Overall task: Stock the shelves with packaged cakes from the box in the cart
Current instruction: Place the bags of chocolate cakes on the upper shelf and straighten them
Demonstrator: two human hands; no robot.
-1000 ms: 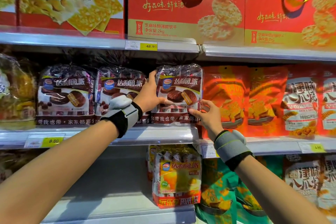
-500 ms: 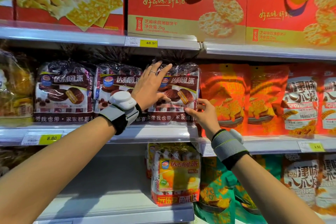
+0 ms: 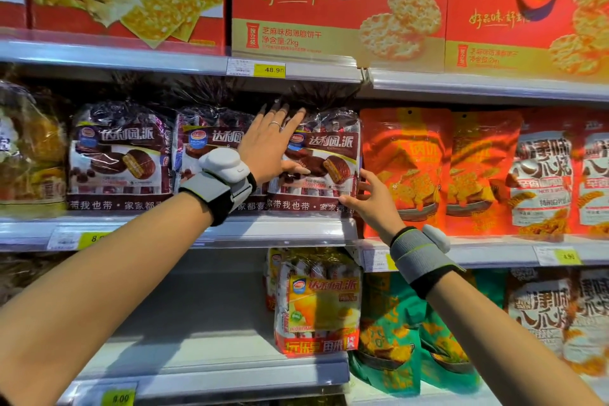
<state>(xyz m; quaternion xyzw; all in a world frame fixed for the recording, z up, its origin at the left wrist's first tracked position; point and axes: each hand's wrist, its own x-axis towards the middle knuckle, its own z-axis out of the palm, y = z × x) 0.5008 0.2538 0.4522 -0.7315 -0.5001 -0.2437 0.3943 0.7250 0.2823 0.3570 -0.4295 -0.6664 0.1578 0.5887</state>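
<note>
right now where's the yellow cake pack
In the head view the yellow plastic cake pack stands on the lower grey shelf, below the brown chocolate cake pack, with green snack bags on its right.
</note>
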